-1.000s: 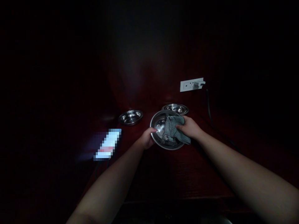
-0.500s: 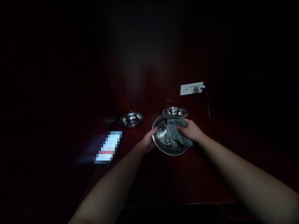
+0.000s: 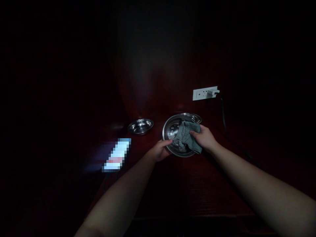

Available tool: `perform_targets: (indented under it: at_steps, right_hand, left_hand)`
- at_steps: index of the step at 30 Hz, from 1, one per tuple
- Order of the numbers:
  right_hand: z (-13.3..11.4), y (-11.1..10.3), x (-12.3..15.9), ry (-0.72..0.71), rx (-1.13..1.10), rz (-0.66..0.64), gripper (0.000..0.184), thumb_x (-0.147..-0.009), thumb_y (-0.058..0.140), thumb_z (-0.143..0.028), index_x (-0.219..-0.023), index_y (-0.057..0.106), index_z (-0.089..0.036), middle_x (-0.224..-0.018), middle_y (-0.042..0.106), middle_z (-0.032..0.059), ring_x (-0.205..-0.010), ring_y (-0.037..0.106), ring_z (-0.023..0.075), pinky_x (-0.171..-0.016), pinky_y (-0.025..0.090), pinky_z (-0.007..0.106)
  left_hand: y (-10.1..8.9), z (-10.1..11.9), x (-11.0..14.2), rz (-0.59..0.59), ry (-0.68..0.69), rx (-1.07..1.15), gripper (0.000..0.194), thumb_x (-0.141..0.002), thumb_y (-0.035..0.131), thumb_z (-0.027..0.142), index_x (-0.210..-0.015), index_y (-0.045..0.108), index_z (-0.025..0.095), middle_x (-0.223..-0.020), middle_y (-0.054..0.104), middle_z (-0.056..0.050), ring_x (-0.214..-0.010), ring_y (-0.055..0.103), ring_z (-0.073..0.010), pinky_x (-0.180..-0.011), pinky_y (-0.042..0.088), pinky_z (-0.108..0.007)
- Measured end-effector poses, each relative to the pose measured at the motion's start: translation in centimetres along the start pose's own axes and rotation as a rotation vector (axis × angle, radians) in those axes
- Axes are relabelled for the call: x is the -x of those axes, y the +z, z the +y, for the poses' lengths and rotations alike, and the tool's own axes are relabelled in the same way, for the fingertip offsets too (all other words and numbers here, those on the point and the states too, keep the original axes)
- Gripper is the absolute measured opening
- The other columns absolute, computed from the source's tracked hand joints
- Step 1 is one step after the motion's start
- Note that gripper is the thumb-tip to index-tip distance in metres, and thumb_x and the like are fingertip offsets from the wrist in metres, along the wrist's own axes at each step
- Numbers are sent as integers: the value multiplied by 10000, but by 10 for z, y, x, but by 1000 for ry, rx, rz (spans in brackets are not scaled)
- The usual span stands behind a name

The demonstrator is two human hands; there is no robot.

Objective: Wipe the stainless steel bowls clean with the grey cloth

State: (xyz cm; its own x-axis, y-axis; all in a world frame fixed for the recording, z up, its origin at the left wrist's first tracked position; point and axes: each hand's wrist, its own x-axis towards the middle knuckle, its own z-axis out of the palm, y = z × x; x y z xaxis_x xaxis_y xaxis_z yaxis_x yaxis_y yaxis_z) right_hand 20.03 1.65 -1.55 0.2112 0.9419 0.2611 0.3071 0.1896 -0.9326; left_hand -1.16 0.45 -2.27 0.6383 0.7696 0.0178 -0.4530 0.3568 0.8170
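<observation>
My left hand (image 3: 161, 150) grips the lower left rim of a shiny metal bowl (image 3: 169, 129), thumb over the edge and fingers underneath. The bowl is tilted, its inside facing me. A grey-green cloth (image 3: 187, 135) is bunched in my right hand (image 3: 205, 138) and lies against the bowl's inside and right rim. The right thumb presses on top of the cloth; the other fingers are mostly hidden behind it. Just behind the held bowl, another metal dish (image 3: 195, 117) is partly covered by it.
To the left, a metal bowl (image 3: 140, 127) stands on the dark red table (image 3: 197, 197). Nearer me is a bright, pixelated phone-like screen (image 3: 117, 155) with cables. A white wall socket (image 3: 204, 93) holds a plug, with a dark cord (image 3: 223, 115) running down right. Surroundings are very dark.
The held bowl has risen slightly and now hides more of the dish behind. My left hand has shifted round to the lower rim. The cloth has moved a little within the bowl.
</observation>
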Motion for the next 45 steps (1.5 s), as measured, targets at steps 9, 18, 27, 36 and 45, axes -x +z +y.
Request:
perform_targets:
  at_steps: [9, 18, 27, 36, 45]
  right_hand:
    - [-7, -4, 2, -26, 132, -72, 327, -684, 653, -258, -981, 585, -140, -924, 673, 88, -785, 643, 180, -713, 517, 301]
    - [-4, -5, 0, -7, 185, -73, 305, -699, 609, -186, -1000, 567, -160, -918, 665, 72, -777, 638, 174, -712, 507, 299]
    - [-4, -7, -1, -20, 193, -67, 282, -710, 589, -192, -991, 577, -175, -854, 665, 36, -715, 630, 154, -658, 500, 272]
    - [-3, -6, -1, -12, 158, -8, 209, -716, 574, -232, -917, 594, -176, -814, 662, 36, -693, 628, 162, -622, 491, 268]
    - [-3, -2, -2, 3, 55, 72, 231, -700, 598, -265, -898, 604, -147, -846, 679, 76, -717, 644, 180, -657, 511, 303]
  left_hand:
    - [-1, 3, -2, -30, -47, 24, 420, -647, 521, 201, -1044, 608, 96, -995, 681, -123, -1031, 579, -281, -955, 358, -446]
    - [-4, 1, -4, -39, -49, 5, 463, -640, 521, 214, -1079, 588, 85, -1005, 674, -136, -1040, 572, -289, -953, 357, -448]
    - [-7, 0, -4, 55, -87, 3, 357, -698, 537, 262, -999, 617, 87, -937, 689, -129, -997, 597, -276, -954, 367, -447]
    - [-2, -2, -3, 52, -58, 33, 458, -796, 506, 443, -1093, 588, 105, -1076, 650, -146, -1118, 536, -286, -998, 338, -459]
    - [5, -4, -4, 175, -14, 14, 416, -747, 616, 259, -1133, 566, 110, -1053, 656, -149, -1028, 594, -263, -952, 404, -441]
